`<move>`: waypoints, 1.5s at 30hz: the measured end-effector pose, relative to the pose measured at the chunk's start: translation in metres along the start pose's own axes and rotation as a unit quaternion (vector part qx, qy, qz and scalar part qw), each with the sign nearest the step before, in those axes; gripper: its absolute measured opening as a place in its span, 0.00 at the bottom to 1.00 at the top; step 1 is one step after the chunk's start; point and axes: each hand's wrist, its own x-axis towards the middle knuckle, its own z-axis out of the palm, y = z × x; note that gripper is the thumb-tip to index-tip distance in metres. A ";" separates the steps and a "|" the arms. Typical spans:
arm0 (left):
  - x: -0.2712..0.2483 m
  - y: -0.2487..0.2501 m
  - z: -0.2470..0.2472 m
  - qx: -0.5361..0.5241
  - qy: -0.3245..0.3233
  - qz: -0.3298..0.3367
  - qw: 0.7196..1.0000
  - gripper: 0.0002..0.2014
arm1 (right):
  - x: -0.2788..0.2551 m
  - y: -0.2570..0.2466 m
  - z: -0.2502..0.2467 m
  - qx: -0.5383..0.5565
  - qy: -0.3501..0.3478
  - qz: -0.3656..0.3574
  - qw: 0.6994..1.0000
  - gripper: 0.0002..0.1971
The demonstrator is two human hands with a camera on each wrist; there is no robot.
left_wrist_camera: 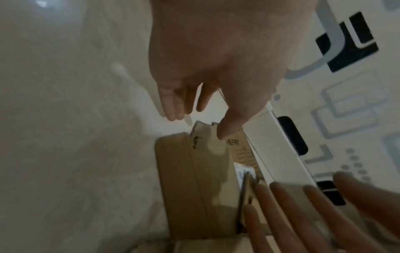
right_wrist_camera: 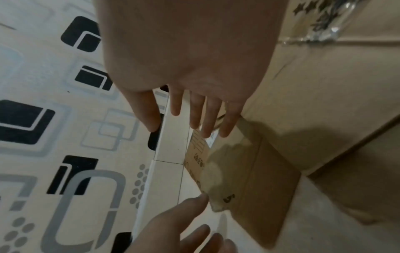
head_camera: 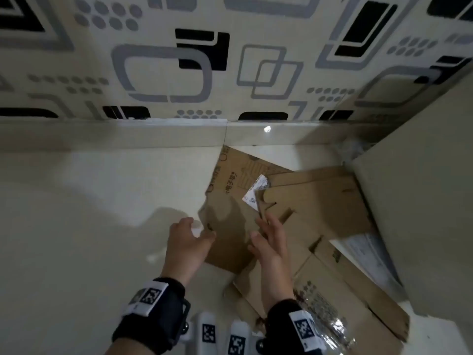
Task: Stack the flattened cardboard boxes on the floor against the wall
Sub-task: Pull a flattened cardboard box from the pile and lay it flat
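Observation:
Several flattened brown cardboard sheets lie overlapped on the pale floor near the wall. The top-left printed sheet has a torn left edge, a white label and one corner touching the baseboard. A notched sheet overlaps its right side, and a taped sheet lies nearer me. My left hand is open at the torn edge, thumb toward the cardboard. My right hand is open, fingers straight over the notched sheet's edge. Neither hand grips anything; contact is unclear.
A tall pale cabinet side stands at the right, over the sheets' right edges. The patterned wall runs across the back. Bare floor spreads to the left. Crinkled plastic shows by the cabinet's foot.

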 end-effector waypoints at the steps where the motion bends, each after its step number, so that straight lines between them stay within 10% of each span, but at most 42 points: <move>1: 0.003 -0.003 0.003 0.035 0.006 0.017 0.999 0.23 | 0.002 0.005 0.002 0.003 -0.007 -0.002 1.000 0.23; 10: 0.032 -0.006 0.018 0.199 0.073 0.018 0.977 0.30 | 0.019 0.031 0.005 -0.006 -0.022 -0.004 1.000 0.24; 20: 0.035 -0.009 0.011 0.118 0.039 0.029 0.992 0.31 | 0.023 0.023 0.006 -0.011 -0.039 -0.006 0.999 0.23; 25: 0.036 -0.008 0.008 0.028 0.034 0.046 0.998 0.11 | 0.025 0.025 0.006 -0.006 -0.027 -0.007 1.000 0.24; 35: 0.048 -0.004 0.001 -0.054 -0.075 0.052 0.994 0.15 | 0.038 0.017 0.005 0.008 -0.036 0.024 0.999 0.19; 45: 0.041 -0.009 -0.035 -0.062 0.061 0.107 0.990 0.16 | 0.046 0.014 0.002 -0.024 -0.021 0.041 0.999 0.22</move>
